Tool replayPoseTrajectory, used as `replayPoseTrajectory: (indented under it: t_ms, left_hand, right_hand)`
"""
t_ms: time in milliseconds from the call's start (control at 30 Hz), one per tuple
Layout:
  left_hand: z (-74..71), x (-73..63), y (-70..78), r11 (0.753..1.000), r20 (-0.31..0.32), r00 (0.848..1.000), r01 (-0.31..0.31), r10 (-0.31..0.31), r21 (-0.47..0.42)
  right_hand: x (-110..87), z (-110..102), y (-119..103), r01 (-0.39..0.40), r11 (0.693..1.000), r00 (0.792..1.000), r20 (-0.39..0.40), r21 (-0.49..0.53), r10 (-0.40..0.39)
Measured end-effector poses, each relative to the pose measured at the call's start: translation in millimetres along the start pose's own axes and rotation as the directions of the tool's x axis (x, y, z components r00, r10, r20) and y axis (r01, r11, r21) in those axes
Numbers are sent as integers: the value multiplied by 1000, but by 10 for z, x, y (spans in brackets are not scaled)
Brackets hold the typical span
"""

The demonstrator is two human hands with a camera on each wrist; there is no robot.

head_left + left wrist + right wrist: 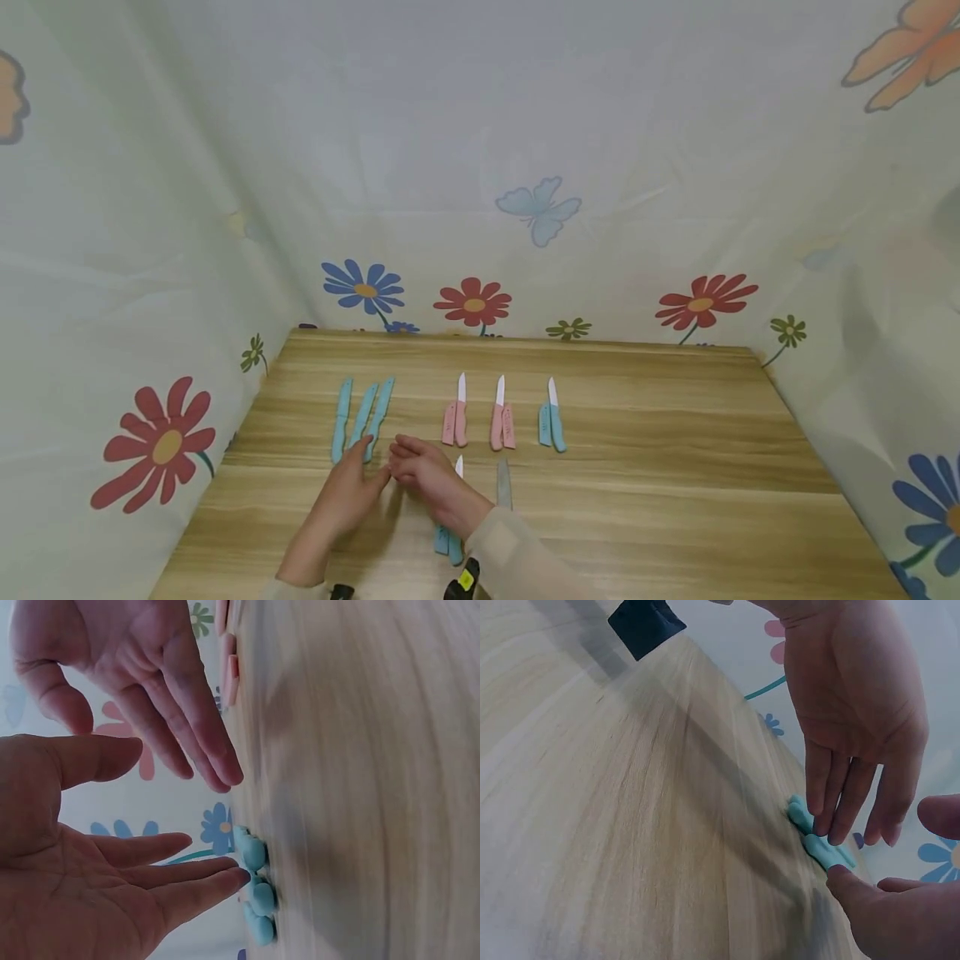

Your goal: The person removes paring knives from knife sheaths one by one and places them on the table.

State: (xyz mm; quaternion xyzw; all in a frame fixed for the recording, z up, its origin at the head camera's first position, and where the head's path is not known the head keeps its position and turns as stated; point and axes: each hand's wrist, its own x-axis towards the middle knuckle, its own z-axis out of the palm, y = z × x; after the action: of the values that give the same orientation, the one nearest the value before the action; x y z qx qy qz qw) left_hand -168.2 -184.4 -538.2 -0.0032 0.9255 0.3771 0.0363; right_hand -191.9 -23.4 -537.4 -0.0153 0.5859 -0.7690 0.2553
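Note:
My left hand (347,493) hovers over the handle ends of several blue knives in sheaths at left: an outer knife (342,417), a middle knife (363,412) and an inner knife (383,404). Its fingers are extended, with nothing held in them. To its right, my right hand (438,482) faces it palm inward, fingers nearly straight and empty. In the left wrist view the fingertips of the left hand (97,892) overlap the rounded blue handles (261,898). Under the right forearm lies an unsheathed blue-handled knife (455,550), partly hidden, with its blue sheath (441,540) alongside.
Farther back lie two pink knives, a left one (461,417) and a right one (497,421), plus a blue knife (556,421), each bare-bladed beside its sheath. A grey blade (504,483) emerges from under the right sleeve. Flowered cloth (480,125) surrounds the wooden table (675,467).

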Motion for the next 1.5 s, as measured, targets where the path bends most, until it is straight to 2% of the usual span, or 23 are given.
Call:
replayPoseTrajectory:
  t_ms: [433, 667, 833, 1033, 1233, 1500]
  left_hand:
    - [26, 43, -22, 1000, -30, 999, -18, 18, 5]
    - [40, 46, 2, 999, -59, 997, -43, 43, 13]
    - [45, 65, 22, 999, -76, 996, -45, 47, 28]
    - [41, 71, 21, 1000, -100, 995, -21, 22, 19]
    - [40, 85, 6, 1000, -143, 990, -10, 13, 18]
    - [20, 123, -1, 997, -185, 983, 26, -12, 74]
  right_hand:
    - [152, 46, 104, -25, 998, 999, 33, 60, 23]
    - [193, 44, 133, -33, 999, 998, 57, 36, 31]
    - [184, 48, 139, -37, 999, 998, 54, 12, 37]
    - [143, 29, 151, -35, 999, 998, 45, 3, 35]
    - [71, 6, 124, -45, 999, 998, 47, 27, 43]
    - [-7, 5, 104, -58, 996, 997, 62, 63, 54]
